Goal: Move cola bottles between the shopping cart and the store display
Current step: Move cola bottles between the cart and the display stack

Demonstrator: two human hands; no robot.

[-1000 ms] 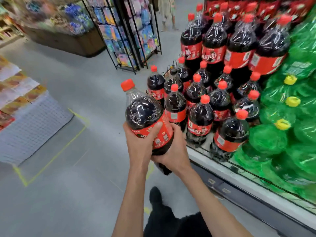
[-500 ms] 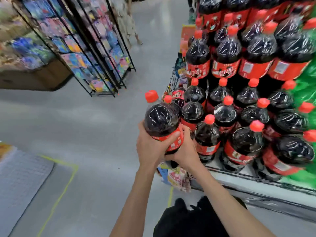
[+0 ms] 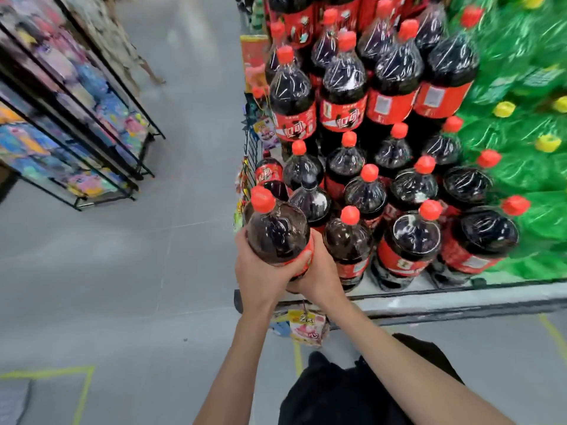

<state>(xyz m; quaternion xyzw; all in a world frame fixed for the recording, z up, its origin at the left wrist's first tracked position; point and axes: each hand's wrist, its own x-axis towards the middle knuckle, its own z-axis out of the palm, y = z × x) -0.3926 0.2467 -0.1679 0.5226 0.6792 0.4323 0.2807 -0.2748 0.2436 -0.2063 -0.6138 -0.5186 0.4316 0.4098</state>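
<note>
Both hands grip one large cola bottle [image 3: 276, 234] with a red cap and red label, held upright at the front left corner of the store display [image 3: 460, 299]. My left hand [image 3: 260, 271] wraps its left side, thumb across the label. My right hand [image 3: 322, 271] holds its right side and underside. Several more cola bottles [image 3: 408, 240] stand in rows on the display, the nearest one touching or almost touching my right hand. No shopping cart is in view.
Green bottles with yellow caps [image 3: 527, 142] fill the display's right side. Black wire racks of colourful goods [image 3: 76, 133] stand across the grey aisle at left. Small packets [image 3: 306, 328] hang below the display's corner. A person's legs [image 3: 147, 72] show far up the aisle.
The view has swung right and closer to the display. The held bottle has moved from out over the aisle in to the display's front left corner, both hands still on it.
</note>
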